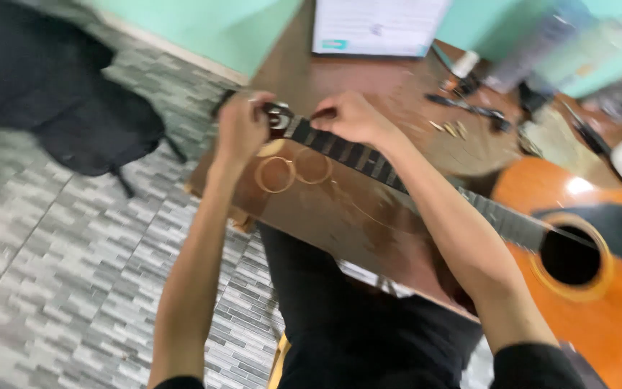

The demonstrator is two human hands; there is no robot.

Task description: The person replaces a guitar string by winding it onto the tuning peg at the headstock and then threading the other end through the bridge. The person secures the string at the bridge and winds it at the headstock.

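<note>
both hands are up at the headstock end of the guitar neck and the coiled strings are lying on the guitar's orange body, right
Not quite. The head view shows the coiled strings lying on the brown table just below the neck, not on the orange body. The rest holds: the left hand and right hand are both at the headstock end of the guitar neck.

The picture is bright, like daytime in a room. Everything is a bit smeared, as if the camera moved fast. The left hand and right hand look soft and fuzzy at the edges. Things past the right hand, far across the table, are the blurriest. A white shine sits on the guitar body, to the right of the hands. The table top also shines a little beside the right hand. Shadows are soft and weak.
</note>
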